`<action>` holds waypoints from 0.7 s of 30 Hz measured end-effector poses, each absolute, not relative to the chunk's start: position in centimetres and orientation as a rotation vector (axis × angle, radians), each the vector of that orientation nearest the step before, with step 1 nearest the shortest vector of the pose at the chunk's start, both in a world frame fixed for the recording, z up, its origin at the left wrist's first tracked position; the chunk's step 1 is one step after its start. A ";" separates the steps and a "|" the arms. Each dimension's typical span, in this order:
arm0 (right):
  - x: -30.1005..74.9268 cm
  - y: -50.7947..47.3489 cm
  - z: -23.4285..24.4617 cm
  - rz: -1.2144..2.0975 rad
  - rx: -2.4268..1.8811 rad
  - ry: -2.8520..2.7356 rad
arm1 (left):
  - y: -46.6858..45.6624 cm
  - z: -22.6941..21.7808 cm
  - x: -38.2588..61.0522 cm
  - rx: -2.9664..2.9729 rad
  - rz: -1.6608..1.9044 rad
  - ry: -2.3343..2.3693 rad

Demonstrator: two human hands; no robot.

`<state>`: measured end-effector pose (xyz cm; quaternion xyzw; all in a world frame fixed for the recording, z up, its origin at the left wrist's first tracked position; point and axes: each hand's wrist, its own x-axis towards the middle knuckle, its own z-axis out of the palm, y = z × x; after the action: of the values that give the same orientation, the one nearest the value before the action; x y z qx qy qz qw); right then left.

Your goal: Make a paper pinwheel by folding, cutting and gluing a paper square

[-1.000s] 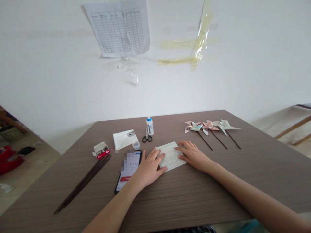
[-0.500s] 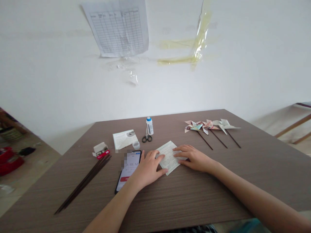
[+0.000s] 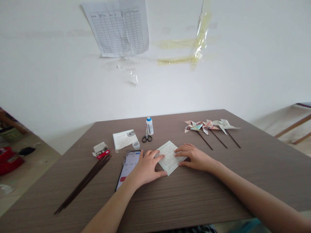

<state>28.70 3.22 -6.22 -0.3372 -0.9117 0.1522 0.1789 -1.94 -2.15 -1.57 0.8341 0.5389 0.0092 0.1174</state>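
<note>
printed sheet (image 3: 169, 158) lies under both hands (image 3: 148, 168) (image 3: 193, 157), near clear cup (image 3: 136, 145) and blue-capped bottle (image 3: 149, 126).

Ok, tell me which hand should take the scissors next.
Left, probably: the left hand lies nearly straight below the scissors in view, its fingertips at the edge of the paper sheet, while the right hand rests on the sheet's other side, farther away.

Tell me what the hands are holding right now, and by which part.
Nothing is gripped: the left hand and right hand lie flat, their fingers resting on opposite sides of the printed paper sheet.
</note>
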 end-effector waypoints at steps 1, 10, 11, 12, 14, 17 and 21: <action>28.7 3.2 -6.2 0.426 -0.951 -2.578 | -2.1 -1.5 -1.9 2.438 0.023 1.570; 28.1 3.0 -6.5 0.358 -0.964 -2.586 | -1.8 -1.8 -2.1 2.425 0.101 1.562; 28.1 3.0 -6.6 0.350 -0.957 -2.585 | -1.8 -1.9 -2.1 2.420 0.110 1.559; 28.1 3.1 -6.7 0.342 -0.944 -2.585 | -1.8 -1.9 -2.1 2.414 0.118 1.554; 28.2 3.2 -7.0 0.314 -0.900 -2.591 | -1.7 -1.9 -2.2 2.393 0.123 1.536; 28.3 3.4 -7.3 0.223 -0.813 -2.605 | -1.6 -2.0 -2.2 2.365 0.131 1.510; 28.4 3.6 -7.8 0.064 -0.694 -2.619 | -1.4 -2.2 -2.3 2.365 0.159 1.506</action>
<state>28.36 3.57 -7.79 -0.2501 -0.9440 0.0229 0.2141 -2.34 -1.42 -2.25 0.8305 0.5287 0.0558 0.1658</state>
